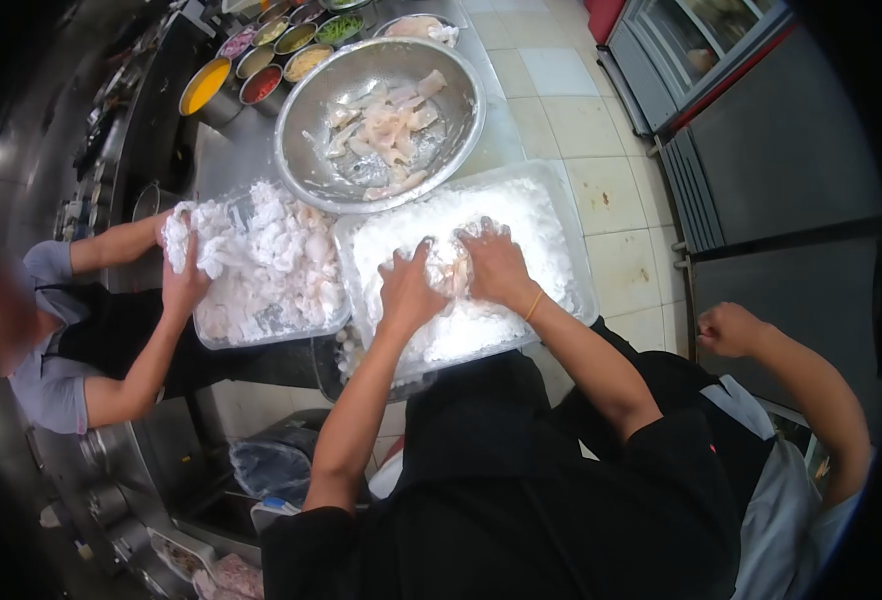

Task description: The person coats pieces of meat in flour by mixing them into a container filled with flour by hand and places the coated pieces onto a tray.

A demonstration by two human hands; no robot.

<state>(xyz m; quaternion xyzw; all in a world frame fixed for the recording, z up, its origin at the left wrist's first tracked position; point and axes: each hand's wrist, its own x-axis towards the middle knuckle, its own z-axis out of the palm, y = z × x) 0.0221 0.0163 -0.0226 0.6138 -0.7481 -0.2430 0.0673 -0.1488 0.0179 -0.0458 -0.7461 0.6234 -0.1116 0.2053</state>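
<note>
Both of my hands are in a clear plastic tub [566, 215] of white powder. My left hand [413, 292] and my right hand [493, 266] lie on either side of some pale, powder-covered pieces [451, 268], fingers spread and tips partly sunk in the powder. An orange band circles my right wrist. Just beyond the tub stands a wide steel bowl [301, 150] with pale raw strips [393, 125] in it.
At the left, a co-worker [101, 330] holds floured pieces over a second tub [271, 335]. Small steel pots [223, 105] of sauce and chopped ingredients stand behind. Another person's fist [729, 330] is at the right, near a fridge [696, 60]. A bin [281, 455] stands below.
</note>
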